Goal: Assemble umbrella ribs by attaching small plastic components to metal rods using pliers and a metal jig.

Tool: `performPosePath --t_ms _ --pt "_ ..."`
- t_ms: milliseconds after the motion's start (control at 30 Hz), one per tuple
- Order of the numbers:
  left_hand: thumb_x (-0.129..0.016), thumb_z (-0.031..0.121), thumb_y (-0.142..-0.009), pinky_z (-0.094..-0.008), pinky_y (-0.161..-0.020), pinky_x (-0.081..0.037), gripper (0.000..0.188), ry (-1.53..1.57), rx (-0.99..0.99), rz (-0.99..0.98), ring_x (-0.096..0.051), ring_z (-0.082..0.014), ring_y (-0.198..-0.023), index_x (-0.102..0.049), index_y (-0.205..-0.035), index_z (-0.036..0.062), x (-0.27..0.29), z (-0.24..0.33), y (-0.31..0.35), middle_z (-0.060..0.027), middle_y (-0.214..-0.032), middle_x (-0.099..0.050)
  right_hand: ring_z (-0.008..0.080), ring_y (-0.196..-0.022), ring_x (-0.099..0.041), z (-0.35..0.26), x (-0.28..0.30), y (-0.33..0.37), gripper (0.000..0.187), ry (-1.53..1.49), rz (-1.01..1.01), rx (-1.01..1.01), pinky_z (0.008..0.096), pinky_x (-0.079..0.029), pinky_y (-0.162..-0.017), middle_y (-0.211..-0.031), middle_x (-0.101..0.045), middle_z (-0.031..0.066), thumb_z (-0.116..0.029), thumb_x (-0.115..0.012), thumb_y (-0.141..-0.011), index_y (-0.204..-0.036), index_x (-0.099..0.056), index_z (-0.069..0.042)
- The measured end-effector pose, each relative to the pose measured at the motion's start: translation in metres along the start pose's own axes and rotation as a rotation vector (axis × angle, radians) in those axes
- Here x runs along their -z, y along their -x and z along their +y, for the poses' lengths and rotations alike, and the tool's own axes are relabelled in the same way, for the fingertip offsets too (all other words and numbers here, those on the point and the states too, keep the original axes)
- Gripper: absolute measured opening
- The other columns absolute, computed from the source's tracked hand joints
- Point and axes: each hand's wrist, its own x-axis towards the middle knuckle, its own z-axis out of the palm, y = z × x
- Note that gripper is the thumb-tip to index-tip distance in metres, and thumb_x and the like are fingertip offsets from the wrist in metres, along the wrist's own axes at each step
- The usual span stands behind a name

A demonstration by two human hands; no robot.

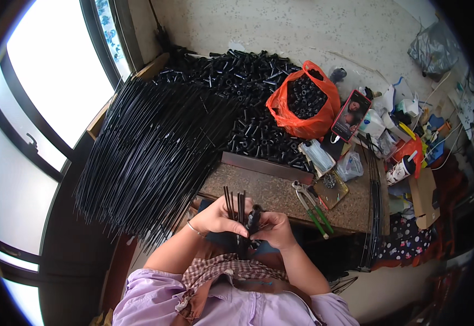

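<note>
In front of my lap, my left hand (219, 217) is closed around several thin black rods (240, 204), their upper ends sticking up past the fingers. My right hand (277, 231) is pinched close beside it, at a short black tubular piece (255, 214) with a rounded top. The two hands nearly touch, and the lower ends of the rods are partly hidden by them. A large bundle of similar black rods (144, 146) lies fanned out to the left. Behind the hands, a heap of short black tubular pieces (258, 136) covers part of the table.
A metal strip (264, 167) edges the heap on the brown tabletop (237, 182). Green-handled pliers (311, 209) lie at the right front. Farther back are an orange bag (302, 127) of small black parts and a phone (351, 115). A patterned cup (401, 171) stands right, among clutter.
</note>
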Motion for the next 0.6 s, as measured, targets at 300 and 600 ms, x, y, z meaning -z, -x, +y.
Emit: performPosePath --t_ms 300,600 --pt "-0.079 0.015 -0.063 -0.0327 -0.079 -0.045 0.057 -0.447 -0.035 0.107 -0.057 -0.0222 -0.092 -0.048 -0.109 0.0018 -0.019 -0.013 0.003 -0.0091 -0.096 -0.056 0.0103 -0.073 -0.059 0.012 -0.001 -0.012 0.026 0.117 0.222 0.09 0.0234 -0.049 -0.065 -0.082 -0.062 0.0043 0.002 -0.073 -0.066 -0.084 -0.055 -0.003" --pt "-0.063 -0.001 -0.069 -0.0296 -0.074 -0.044 0.026 -0.303 0.109 0.236 -0.053 -0.0177 -0.081 -0.051 -0.092 0.0004 -0.029 -0.029 0.007 -0.0081 -0.087 -0.054 0.0091 -0.075 -0.048 0.015 -0.017 -0.007 0.015 0.586 0.379 0.426 0.021 -0.04 -0.062 -0.087 -0.049 0.0023 0.001 -0.071 -0.07 -0.077 -0.058 -0.001"
